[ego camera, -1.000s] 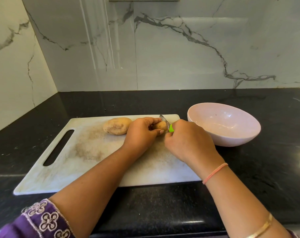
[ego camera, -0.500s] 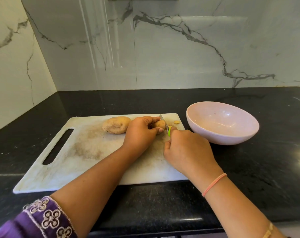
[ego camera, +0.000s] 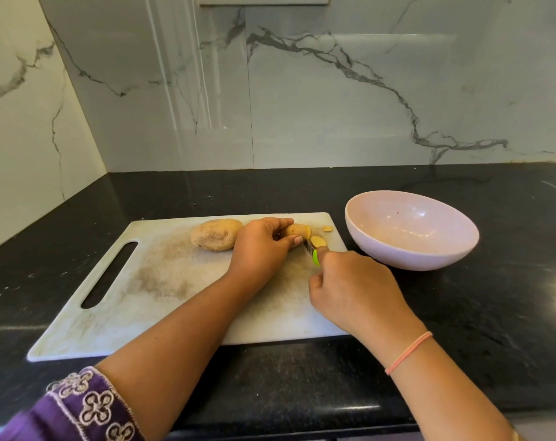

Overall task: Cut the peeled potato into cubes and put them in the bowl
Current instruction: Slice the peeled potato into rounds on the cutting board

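While the left hand (ego camera: 260,246) curls its fingers and thumb around the small yellowish potato (ego camera: 297,230), pinning it to the white plastic cutting board (ego camera: 162,281), the right hand (ego camera: 356,291) is wrapped tightly round the green handle of a short steel-bladed knife (ego camera: 313,253). The blade sits just right of the left fingertips, at the potato's cut face. A round pale slice (ego camera: 318,240) lies flat against the blade's far side, and a smaller piece (ego camera: 327,229) rests beyond it, near the board's corner. Left of the holding hand, touching it, lies a larger brown unpeeled potato (ego camera: 215,233). The pale pink round bowl (ego camera: 413,256) stands right of the knife hand on the black stone counter (ego camera: 493,313).
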